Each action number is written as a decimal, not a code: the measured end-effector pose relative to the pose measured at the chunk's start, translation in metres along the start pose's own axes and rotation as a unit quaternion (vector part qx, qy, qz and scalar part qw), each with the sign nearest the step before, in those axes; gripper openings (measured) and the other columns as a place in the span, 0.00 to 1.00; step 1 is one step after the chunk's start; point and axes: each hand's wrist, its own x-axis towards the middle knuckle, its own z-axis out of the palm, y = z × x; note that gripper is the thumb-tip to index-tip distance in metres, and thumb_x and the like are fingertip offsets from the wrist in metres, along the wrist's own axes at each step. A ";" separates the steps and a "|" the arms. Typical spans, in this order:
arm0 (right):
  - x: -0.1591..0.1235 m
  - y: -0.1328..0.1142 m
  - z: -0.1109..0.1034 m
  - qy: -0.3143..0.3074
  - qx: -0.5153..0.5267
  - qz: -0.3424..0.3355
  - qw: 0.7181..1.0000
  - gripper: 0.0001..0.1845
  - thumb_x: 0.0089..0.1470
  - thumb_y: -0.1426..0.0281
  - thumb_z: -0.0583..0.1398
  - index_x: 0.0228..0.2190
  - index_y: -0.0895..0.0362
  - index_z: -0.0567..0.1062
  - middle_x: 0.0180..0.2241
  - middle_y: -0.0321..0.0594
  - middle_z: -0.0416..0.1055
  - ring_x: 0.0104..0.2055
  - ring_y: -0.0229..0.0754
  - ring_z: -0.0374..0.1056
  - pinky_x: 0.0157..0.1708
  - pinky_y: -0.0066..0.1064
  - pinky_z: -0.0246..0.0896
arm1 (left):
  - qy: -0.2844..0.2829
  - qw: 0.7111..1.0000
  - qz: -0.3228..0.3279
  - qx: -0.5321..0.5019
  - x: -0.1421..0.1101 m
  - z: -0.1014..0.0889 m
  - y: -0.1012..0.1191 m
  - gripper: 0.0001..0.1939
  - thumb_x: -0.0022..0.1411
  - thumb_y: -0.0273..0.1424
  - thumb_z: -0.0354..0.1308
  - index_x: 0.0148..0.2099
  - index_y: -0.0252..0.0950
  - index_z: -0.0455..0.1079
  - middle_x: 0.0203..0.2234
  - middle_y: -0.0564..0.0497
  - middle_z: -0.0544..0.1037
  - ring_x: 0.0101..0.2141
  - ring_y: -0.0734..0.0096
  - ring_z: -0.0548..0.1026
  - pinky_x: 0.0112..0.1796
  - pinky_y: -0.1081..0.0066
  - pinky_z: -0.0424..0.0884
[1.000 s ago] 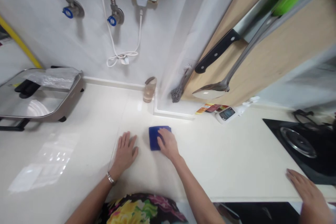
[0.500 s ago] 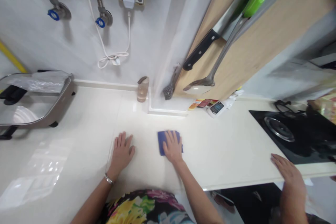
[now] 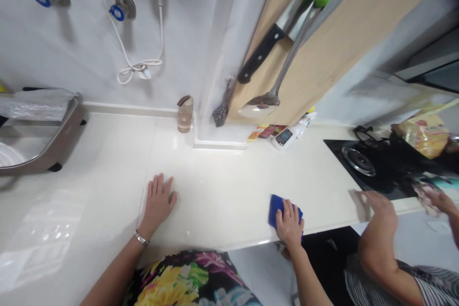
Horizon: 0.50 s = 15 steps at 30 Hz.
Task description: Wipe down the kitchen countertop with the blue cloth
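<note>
My left hand [image 3: 158, 202] lies flat on the white countertop [image 3: 218, 186], fingers spread and holding nothing, with a metal bracelet at its wrist. Near the counter's front edge, my right hand [image 3: 289, 224] presses down on a folded blue cloth [image 3: 275, 206]. Its fingers are over the cloth's right part, and the cloth's left part shows beside the thumb. A clear brownish cup [image 3: 185, 114] stands by the wall, beyond both hands.
To the left stands an electric pan [image 3: 60, 141]. A wooden board [image 3: 322, 48] with a knife [image 3: 261, 53] and spatula [image 3: 287, 71] hangs ahead. Right are a white bottle [image 3: 284, 138], a black stove [image 3: 358, 162], and a co-worker's arm [image 3: 378, 229] and hand with a pinkish cloth [image 3: 426, 196].
My right hand has slid the blue cloth to the right and nearer the front edge. My left hand stays on the counter. The view has shifted right, showing more of the co-worker.
</note>
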 end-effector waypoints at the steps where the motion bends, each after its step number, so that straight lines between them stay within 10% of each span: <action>1: 0.005 0.000 -0.001 0.007 0.006 0.022 1.000 0.36 0.65 0.54 0.36 0.69 0.53 0.51 0.71 0.42 0.48 0.73 0.53 0.38 0.67 0.64 0.41 | -0.001 1.000 -0.001 -0.004 0.000 0.000 0.000 0.27 0.70 0.35 0.50 0.67 0.32 0.63 0.72 0.35 0.48 0.71 0.41 0.44 0.65 0.38 0.50; 7: 0.038 -0.040 0.006 0.077 0.028 0.134 0.988 0.35 0.65 0.56 0.38 0.67 0.58 0.56 0.68 0.53 0.53 0.71 0.63 0.43 0.60 0.77 0.42 | 0.002 1.000 0.007 0.003 0.003 -0.001 0.000 0.27 0.70 0.36 0.49 0.67 0.33 0.63 0.72 0.35 0.49 0.71 0.41 0.43 0.64 0.37 0.52; 15: 0.087 -0.093 0.017 0.093 0.034 0.110 0.989 0.34 0.64 0.60 0.41 0.66 0.62 0.57 0.67 0.60 0.54 0.70 0.67 0.42 0.57 0.80 0.42 | -0.001 1.000 0.006 0.004 0.004 0.002 -0.002 0.28 0.70 0.37 0.49 0.69 0.36 0.60 0.72 0.37 0.49 0.71 0.42 0.43 0.64 0.36 0.52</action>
